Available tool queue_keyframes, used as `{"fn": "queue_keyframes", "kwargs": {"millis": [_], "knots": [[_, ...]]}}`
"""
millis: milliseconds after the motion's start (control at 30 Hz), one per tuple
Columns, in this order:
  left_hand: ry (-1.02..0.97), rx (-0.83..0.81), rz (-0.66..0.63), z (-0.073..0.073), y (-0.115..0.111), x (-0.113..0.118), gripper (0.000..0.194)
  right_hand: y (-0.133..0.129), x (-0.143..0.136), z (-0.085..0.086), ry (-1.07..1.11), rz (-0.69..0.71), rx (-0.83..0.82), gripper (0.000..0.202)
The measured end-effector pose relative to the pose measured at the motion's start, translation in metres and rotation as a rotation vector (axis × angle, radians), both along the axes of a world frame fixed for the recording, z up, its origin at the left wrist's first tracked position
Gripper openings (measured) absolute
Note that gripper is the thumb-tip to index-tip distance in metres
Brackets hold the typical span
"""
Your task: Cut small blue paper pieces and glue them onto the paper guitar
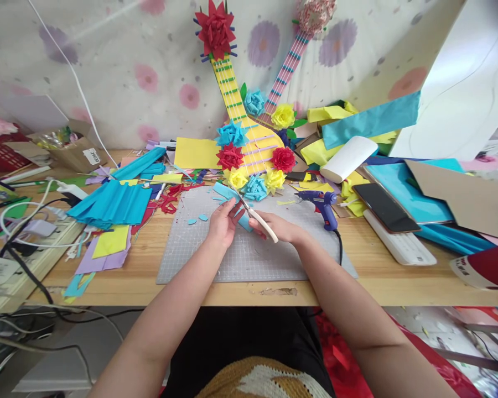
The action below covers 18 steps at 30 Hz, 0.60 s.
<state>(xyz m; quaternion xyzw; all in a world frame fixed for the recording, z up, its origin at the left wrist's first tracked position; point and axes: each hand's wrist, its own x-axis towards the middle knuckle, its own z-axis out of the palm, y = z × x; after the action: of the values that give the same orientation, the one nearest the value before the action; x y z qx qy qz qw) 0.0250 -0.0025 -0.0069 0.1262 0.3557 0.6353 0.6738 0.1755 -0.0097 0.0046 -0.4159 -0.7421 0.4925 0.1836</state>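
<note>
My left hand (223, 224) pinches a strip of blue paper (225, 192) above the grey cutting mat (199, 260). White-handled scissors (262, 223) are in my right hand (273, 226), their blades pointing up and left over the paper between my hands. Small blue paper pieces (192, 221) lie on the mat left of my left hand. Just behind my hands stands a yellow paper instrument (255, 141) with red, blue and yellow paper flowers round it.
A purple glue gun (321, 205) stands on the mat's right, its black cord running down. Blue crepe paper (112, 204) and scraps lie left. A phone (385, 207), a white case (348, 159) and a red cup (485, 266) are right. Cables (14, 235) cross the far left.
</note>
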Motion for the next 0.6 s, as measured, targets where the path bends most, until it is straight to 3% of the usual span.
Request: {"fn": "queue_keyframes", "kwargs": {"millis": [233,600], "knots": [[0.033,0.024,0.013,-0.0031,-0.0002,-0.0008,0.01,0.001,0.0008,-0.0012,0.018,-0.005,-0.044,0.063],[0.119,0.012,0.058,-0.0025,-0.0005,-0.001,0.013,0.0013,0.0019,0.0007,-0.052,0.027,0.019,0.06]]}}
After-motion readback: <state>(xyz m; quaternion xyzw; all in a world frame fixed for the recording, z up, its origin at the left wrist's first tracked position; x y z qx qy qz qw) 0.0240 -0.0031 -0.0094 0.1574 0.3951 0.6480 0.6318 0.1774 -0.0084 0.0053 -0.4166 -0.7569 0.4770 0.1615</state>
